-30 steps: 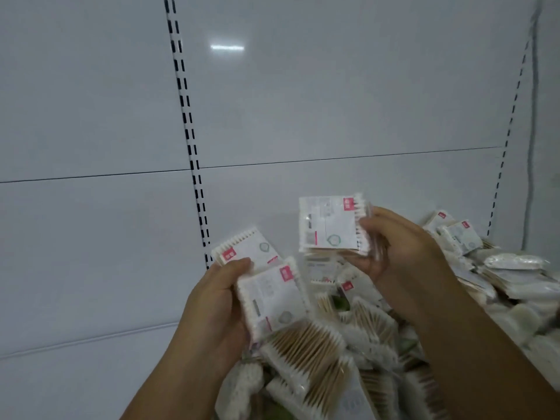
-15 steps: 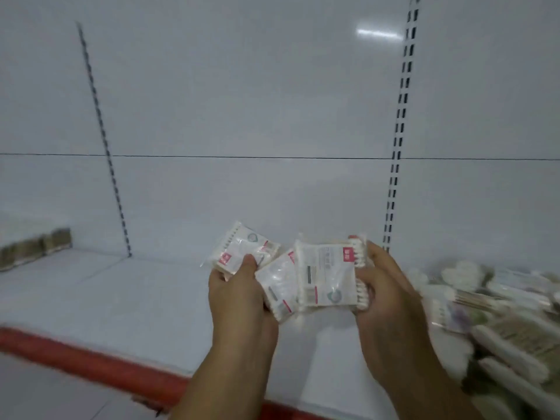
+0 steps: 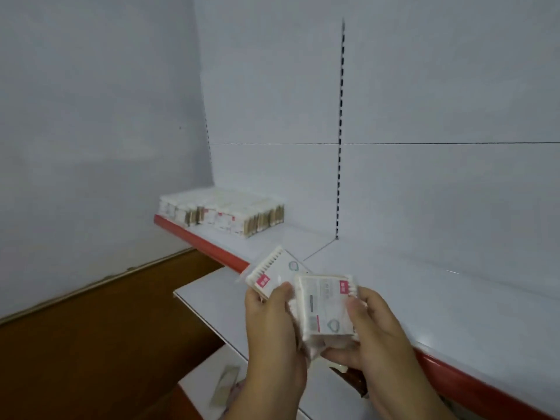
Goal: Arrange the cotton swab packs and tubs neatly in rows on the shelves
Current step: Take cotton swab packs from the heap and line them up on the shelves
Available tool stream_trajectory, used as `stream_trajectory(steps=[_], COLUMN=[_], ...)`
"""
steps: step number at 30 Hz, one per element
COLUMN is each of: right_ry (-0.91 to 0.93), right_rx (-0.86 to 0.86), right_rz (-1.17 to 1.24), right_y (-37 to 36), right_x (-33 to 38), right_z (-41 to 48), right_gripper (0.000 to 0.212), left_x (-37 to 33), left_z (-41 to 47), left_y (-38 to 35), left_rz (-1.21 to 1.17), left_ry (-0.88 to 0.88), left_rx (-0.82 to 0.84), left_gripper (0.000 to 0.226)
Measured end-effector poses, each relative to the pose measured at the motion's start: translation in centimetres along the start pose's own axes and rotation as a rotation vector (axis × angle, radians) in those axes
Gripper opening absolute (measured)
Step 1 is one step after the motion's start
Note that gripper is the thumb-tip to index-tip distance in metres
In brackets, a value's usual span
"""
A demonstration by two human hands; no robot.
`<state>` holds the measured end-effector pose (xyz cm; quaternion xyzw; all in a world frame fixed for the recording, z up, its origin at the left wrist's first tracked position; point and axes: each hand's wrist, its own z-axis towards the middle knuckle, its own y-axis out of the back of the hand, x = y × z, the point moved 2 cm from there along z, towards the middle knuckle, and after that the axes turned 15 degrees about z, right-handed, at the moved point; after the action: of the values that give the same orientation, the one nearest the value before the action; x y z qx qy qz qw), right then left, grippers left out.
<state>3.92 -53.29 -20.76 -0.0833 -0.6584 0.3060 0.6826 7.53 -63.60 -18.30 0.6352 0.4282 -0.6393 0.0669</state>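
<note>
Left hand [image 3: 272,331]: fingers are curled round a swab pack [image 3: 274,272], which is pinched under the thumb and tilted, cotton tips lined along its upper-left edge.

Right hand [image 3: 375,338]: a front pack [image 3: 325,307] is gripped at its right edge and underside, face to the camera, tips seen at its right edge. More packs seem to be held behind it.

A red tag is seen on each; the print is too blurred to be read.

Both are held above the shelf [image 3: 439,286] edge. Stocked packs [image 3: 224,212] are stood in rows at the far left.
</note>
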Motion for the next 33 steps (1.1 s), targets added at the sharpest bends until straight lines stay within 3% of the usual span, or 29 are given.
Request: stream_trajectory(steps=[7,9,12,17,19,24,27,30,33], right_ry=[0.01,0.023,0.036,0.037,0.046,0.076,0.115,0.115,0.119], right_rx=[0.022,0.018,0.008,-0.004,0.02,0.085,0.157,0.194,0.137], right_rz=[0.028,0.042,0.075,0.076,0.014,-0.207,-0.404,-0.478,-0.51], right_y=[-6.5,-8.0,-10.0,-13.8,-15.4,-16.9,-17.4,-18.9,-21.0], right_x=[-4.6,-5.8,-7.7,-10.7,-12.0,-13.7,-14.5,-15.8,-17.2], right_z=[7.5,10.4,15.0,23.0,25.5,29.9,31.6,32.9,34.6], right_gripper=[0.02,0.021,0.021,0.019,0.019,0.018,0.015,0.018,0.025], left_x=[-3.5,-4.4,-5.8,-10.3,-12.7,-16.8,-18.6,-19.9,-20.8], left_z=[10.4,14.3,20.0,28.9,32.0,41.5,47.6,52.5,56.3], left_y=[6.1,7.6,8.6,11.0,12.2,13.6,12.6,10.9,9.4], left_rz=[-0.009,0.065,0.172,0.489,0.643,1.174,1.466,1.855,2.206], left_ry=[-0.035,-0.029,-0.018,-0.134,-0.214,-0.391,-0.51,-0.715,-1.032], left_rx=[-0.093,-0.12,-0.034,0.029,0.068,0.049,0.156,0.3,0.379], left_gripper=[0.025,0.023,0.027,0.045,0.048,0.032,0.033,0.029,0.03])
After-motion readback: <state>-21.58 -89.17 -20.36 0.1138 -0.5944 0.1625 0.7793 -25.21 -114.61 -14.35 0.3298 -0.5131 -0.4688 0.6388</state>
